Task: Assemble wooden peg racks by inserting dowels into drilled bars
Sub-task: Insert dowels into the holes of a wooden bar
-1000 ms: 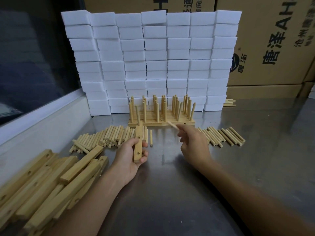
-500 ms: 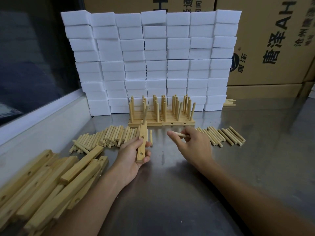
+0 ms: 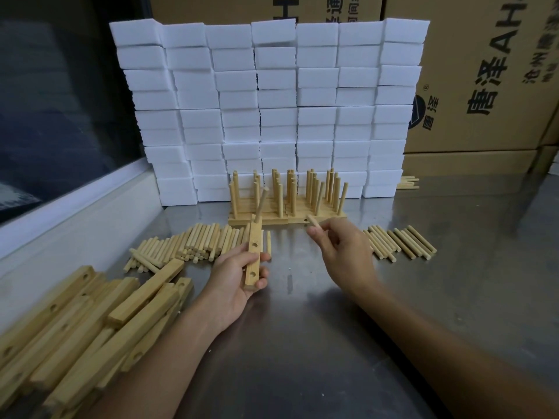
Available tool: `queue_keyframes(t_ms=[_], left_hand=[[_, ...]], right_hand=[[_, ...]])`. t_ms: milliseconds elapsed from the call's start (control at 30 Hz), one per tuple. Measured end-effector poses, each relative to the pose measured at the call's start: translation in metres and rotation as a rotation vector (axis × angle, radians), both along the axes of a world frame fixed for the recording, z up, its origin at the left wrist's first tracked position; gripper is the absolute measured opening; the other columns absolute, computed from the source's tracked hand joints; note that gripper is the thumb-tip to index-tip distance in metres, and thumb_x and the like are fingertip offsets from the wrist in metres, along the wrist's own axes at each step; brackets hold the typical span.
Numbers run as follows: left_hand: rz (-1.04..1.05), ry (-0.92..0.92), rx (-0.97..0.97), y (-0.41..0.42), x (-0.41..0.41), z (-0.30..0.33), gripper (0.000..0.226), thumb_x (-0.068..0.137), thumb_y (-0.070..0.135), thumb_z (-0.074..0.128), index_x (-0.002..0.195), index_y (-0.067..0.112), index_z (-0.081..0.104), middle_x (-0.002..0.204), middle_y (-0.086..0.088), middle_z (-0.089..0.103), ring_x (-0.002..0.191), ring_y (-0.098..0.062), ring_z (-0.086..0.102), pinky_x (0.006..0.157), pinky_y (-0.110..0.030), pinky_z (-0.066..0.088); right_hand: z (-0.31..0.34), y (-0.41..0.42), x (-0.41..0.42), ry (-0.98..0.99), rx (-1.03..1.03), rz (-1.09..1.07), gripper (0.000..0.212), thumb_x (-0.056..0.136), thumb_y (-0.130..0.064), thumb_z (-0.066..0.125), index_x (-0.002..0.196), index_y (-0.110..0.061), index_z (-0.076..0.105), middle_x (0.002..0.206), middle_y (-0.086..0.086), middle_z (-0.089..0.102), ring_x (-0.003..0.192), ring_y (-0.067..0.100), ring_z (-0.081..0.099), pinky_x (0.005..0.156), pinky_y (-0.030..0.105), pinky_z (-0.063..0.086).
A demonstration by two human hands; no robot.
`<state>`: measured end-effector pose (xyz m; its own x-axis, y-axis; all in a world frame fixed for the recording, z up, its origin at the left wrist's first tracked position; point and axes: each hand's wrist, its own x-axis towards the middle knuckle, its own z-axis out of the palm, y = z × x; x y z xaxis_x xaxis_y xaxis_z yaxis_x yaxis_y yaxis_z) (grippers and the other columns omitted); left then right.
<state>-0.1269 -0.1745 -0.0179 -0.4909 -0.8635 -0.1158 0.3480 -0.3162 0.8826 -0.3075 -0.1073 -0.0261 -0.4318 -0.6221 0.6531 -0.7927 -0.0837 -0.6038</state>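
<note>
- Head view: we read "唐泽" and "AH" in large black print on the right carton (image 3: 490, 74); smaller characters beside them are too small to read. A second carton (image 3: 266, 7) behind shows partial print, cut off at the top edge.
- We see a wall of white foam blocks (image 3: 272, 110) stacked in front of the cartons, on the metal table (image 3: 423, 297).
- Finished racks (image 3: 287, 204) stand just before the blocks, pegs upright.
- Our left hand (image 3: 236, 285) grips a drilled bar (image 3: 253, 258) near its lower end; one dowel (image 3: 260, 204) stands in its top hole, two holes are open.
- Our right hand (image 3: 341, 249) pinches a dowel (image 3: 313, 220) between thumb and fingers, just right of the bar.
- Loose dowels (image 3: 193, 246) lie left of the bar; more dowels (image 3: 402, 243) lie right of the hand.
- Spare bars (image 3: 75, 328) are piled at lower left.
</note>
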Motion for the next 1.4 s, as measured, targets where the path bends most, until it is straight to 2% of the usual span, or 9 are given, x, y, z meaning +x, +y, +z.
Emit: queue_keyframes(t_ms=[100, 200, 333, 433, 700, 900, 1067, 1267, 1400], left_hand=[[-0.007, -0.003, -0.009, 0.0, 0.0, 0.0, 0.032, 0.098, -0.004, 0.044, 0.125, 0.001, 0.059, 0.081, -0.012, 0.061, 0.052, -0.017, 0.053, 0.04, -0.022, 0.039], [-0.017, -0.002, -0.021, 0.001, 0.0, 0.0, 0.031, 0.097, -0.004, 0.045, 0.124, 0.002, 0.06, 0.081, -0.012, 0.061, 0.055, -0.017, 0.053, 0.041, -0.022, 0.039], [-0.034, -0.006, -0.042, 0.0, -0.001, -0.002, 0.029, 0.097, -0.006, 0.044, 0.122, -0.002, 0.059, 0.082, -0.012, 0.059, 0.058, -0.018, 0.052, 0.045, -0.023, 0.04], [-0.059, -0.022, -0.077, 0.0, -0.001, -0.004, 0.029, 0.097, -0.006, 0.044, 0.121, -0.002, 0.061, 0.085, -0.012, 0.058, 0.059, -0.017, 0.052, 0.047, -0.023, 0.04], [-0.034, -0.024, -0.115, -0.005, -0.003, -0.011, 0.025, 0.097, -0.007, 0.047, 0.113, 0.002, 0.064, 0.089, -0.015, 0.057, 0.058, -0.015, 0.052, 0.046, -0.023, 0.041], [0.013, -0.131, -0.257, -0.003, -0.006, -0.016, 0.036, 0.095, -0.008, 0.049, 0.123, 0.007, 0.065, 0.09, -0.015, 0.054, 0.057, -0.015, 0.047, 0.048, -0.026, 0.039], [0.022, -0.215, -0.359, -0.001, -0.007, -0.019, 0.036, 0.097, -0.004, 0.05, 0.126, 0.011, 0.064, 0.085, -0.012, 0.052, 0.063, -0.02, 0.045, 0.055, -0.031, 0.036], [0.0, -0.254, -0.444, 0.002, -0.005, -0.019, 0.028, 0.099, 0.001, 0.052, 0.116, 0.015, 0.069, 0.07, -0.011, 0.043, 0.057, -0.018, 0.04, 0.056, -0.032, 0.033], [0.007, -0.276, -0.482, 0.002, -0.007, -0.02, 0.03, 0.099, 0.0, 0.05, 0.107, 0.018, 0.071, 0.069, -0.011, 0.042, 0.06, -0.022, 0.037, 0.057, -0.033, 0.032]], right_hand=[[0.002, 0.0, 0.01, -0.105, -0.007, 0.122, 0.019, 0.093, -0.034, 0.063, 0.085, -0.016, 0.062, 0.071, -0.007, 0.06, 0.067, 0.008, 0.057, 0.059, 0.019, 0.047], [0.005, -0.002, 0.02, -0.365, -0.01, 0.266, 0.01, 0.089, -0.023, 0.071, 0.09, -0.014, 0.068, 0.076, 0.001, 0.071, 0.07, 0.011, 0.069, 0.065, 0.024, 0.057], [0.007, -0.004, 0.029, -0.556, 0.014, 0.432, 0.008, 0.086, -0.01, 0.073, 0.094, -0.01, 0.073, 0.08, 0.005, 0.075, 0.072, 0.017, 0.072, 0.063, 0.019, 0.055], [0.006, -0.005, 0.034, -0.415, 0.041, 0.448, 0.011, 0.089, -0.009, 0.07, 0.094, -0.018, 0.075, 0.077, -0.004, 0.073, 0.069, 0.012, 0.067, 0.068, 0.027, 0.059], [0.007, -0.001, 0.032, 0.144, 0.073, 0.328, 0.012, 0.093, -0.016, 0.066, 0.1, -0.014, 0.076, 0.074, -0.015, 0.066, 0.066, 0.0, 0.059, 0.062, 0.012, 0.046], [0.022, -0.003, 0.03, 0.579, 0.192, 0.233, 0.027, 0.1, -0.026, 0.051, 0.091, -0.01, 0.072, 0.075, 0.003, 0.059, 0.067, 0.017, 0.052, 0.064, 0.036, 0.048], [0.029, 0.0, 0.034, 0.681, 0.24, 0.194, 0.035, 0.103, -0.031, 0.048, 0.085, -0.008, 0.068, 0.072, 0.003, 0.052, 0.065, 0.021, 0.048, 0.06, 0.034, 0.043], [0.031, 0.0, 0.042, 0.699, 0.334, 0.131, 0.034, 0.103, -0.032, 0.047, 0.08, -0.011, 0.062, 0.072, -0.001, 0.045, 0.063, 0.025, 0.049, 0.055, 0.036, 0.044], [0.031, 0.002, 0.043, 0.669, 0.337, 0.122, 0.036, 0.101, -0.032, 0.05, 0.069, -0.015, 0.051, 0.066, -0.002, 0.04, 0.059, 0.022, 0.041, 0.054, 0.033, 0.035]])
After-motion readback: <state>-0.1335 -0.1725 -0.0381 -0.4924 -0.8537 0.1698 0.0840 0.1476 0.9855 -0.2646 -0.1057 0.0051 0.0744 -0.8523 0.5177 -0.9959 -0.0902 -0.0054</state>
